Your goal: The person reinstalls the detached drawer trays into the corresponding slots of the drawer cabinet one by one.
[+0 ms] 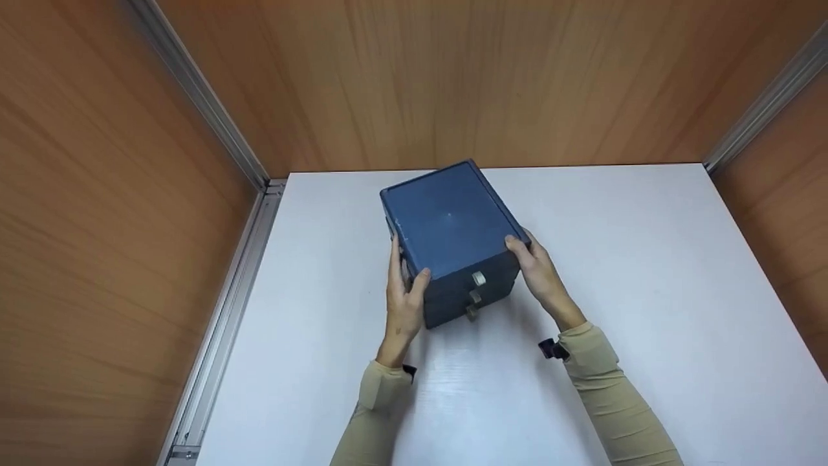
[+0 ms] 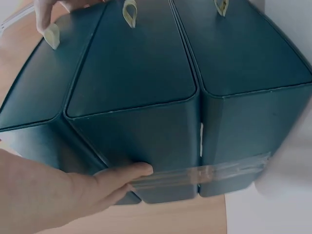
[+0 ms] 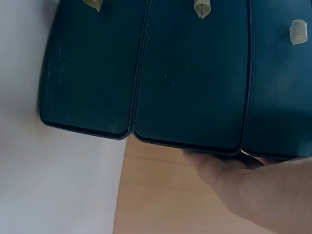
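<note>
A dark blue drawer unit (image 1: 449, 220) with three stacked drawers is held tilted over the white table, its drawer fronts facing me. Each front carries a small pale pull tab (image 2: 129, 13). My left hand (image 1: 406, 310) grips the unit's left side, thumb at the near top edge and fingers along the side wall. On the right, my right hand (image 1: 540, 275) holds the near corner with its thumb over the top and the other fingers mostly hidden behind. Clear tape (image 2: 234, 168) runs across the side of the drawers in the left wrist view.
The white tabletop (image 1: 310, 310) lies beneath the unit. A wood-grain panel (image 1: 440, 77) stands behind it, with more panels (image 1: 97, 259) at left and right. Metal rails (image 1: 226, 304) run along the left edge and the corners.
</note>
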`<state>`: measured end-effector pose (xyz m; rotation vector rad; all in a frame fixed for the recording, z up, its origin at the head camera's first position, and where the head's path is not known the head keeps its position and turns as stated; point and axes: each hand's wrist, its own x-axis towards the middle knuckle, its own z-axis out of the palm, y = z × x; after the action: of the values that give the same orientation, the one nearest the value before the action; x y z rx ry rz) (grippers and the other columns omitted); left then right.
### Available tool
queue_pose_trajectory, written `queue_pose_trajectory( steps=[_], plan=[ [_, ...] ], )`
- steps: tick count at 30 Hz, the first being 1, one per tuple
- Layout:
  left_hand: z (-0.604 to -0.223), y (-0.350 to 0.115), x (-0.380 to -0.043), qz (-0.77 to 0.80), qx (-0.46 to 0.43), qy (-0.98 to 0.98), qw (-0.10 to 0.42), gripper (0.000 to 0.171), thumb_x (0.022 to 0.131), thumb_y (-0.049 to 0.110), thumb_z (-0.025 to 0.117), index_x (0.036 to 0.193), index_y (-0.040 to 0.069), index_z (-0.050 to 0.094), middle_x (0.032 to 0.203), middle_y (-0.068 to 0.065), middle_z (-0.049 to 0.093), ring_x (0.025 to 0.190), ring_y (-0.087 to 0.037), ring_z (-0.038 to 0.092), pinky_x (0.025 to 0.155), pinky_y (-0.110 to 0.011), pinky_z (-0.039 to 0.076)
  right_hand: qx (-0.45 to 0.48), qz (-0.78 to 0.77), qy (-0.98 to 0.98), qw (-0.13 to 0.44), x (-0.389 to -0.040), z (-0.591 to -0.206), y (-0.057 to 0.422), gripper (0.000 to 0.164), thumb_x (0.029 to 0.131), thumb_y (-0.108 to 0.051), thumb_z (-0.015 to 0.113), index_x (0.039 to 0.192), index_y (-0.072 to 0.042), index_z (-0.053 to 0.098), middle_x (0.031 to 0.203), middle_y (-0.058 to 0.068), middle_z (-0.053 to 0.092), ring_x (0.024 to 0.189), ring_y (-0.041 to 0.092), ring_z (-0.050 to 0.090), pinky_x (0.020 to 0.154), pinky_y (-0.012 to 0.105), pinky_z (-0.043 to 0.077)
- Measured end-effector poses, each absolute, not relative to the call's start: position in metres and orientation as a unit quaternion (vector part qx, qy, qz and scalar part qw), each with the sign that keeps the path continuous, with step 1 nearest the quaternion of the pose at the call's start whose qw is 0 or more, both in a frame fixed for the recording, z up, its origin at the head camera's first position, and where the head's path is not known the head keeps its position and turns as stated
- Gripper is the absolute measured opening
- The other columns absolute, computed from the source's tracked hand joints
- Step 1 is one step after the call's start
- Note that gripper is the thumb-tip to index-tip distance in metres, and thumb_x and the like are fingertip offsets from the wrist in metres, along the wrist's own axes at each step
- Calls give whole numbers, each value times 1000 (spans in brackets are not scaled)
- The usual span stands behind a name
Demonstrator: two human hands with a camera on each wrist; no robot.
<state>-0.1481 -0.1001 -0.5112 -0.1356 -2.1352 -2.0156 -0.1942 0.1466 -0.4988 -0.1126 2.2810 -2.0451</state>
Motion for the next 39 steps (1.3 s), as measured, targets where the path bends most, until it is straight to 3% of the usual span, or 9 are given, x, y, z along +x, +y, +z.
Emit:
queue_pose_trajectory(
  steps=[6,16,39],
  plan=[
    [-509,-106,-162,-675,-80,-730,69,81,105,26,51,174,18,9,180,-12,12,166,-36,13,130,-63,20,-19,-672,740,24,-182,-502,148,69,111,-38,44,167,0,29,173,21,31,164,34,24,134,50,16],
    [-508,-116,-183,-676,-114,-728,20,83,101,28,49,173,12,10,180,-15,10,166,-40,11,131,-64,17,-16,-687,726,10,-166,-506,143,76,111,-40,44,171,-3,15,177,21,19,166,36,14,134,53,11],
    [-506,-115,-204,-671,-152,-725,-28,83,102,33,46,174,15,8,181,-11,8,167,-36,10,131,-62,17,29,-684,728,-18,-157,-506,141,74,112,-43,43,171,-8,17,175,19,22,165,33,18,134,52,13]
  ],
)
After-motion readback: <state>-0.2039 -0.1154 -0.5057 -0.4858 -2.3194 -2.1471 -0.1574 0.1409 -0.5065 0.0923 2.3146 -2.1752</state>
